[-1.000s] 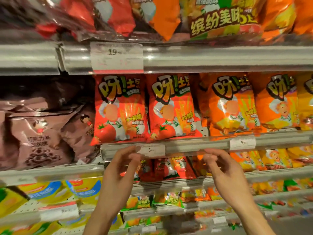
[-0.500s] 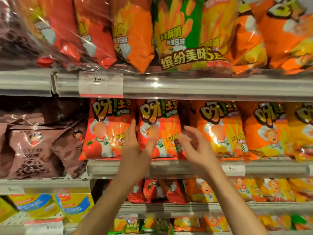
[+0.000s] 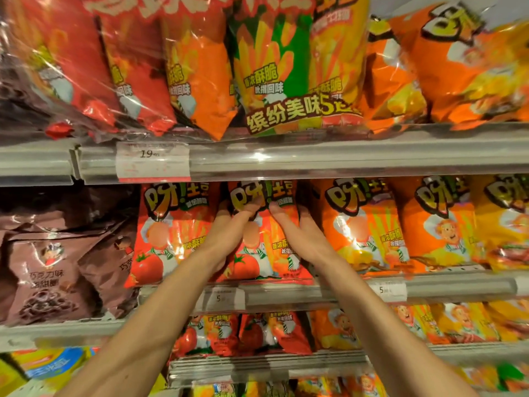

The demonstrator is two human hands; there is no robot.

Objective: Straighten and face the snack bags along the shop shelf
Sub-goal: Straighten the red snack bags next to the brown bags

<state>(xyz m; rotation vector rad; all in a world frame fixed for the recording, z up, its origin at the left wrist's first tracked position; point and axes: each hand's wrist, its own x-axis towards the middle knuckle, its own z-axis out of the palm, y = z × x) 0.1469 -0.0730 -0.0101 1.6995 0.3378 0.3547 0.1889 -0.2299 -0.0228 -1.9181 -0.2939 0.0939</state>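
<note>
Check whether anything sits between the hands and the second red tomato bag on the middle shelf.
Nothing visible does. The left hand and right hand already lie on the front of the red foil tomato-print snack bag, one each side, thumbs near its top. Neighbouring bags stand beside it, not in front.

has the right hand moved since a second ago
Yes. The right hand has gone up past the shelf rail with the price tag, from below it onto the red snack bag.
</note>
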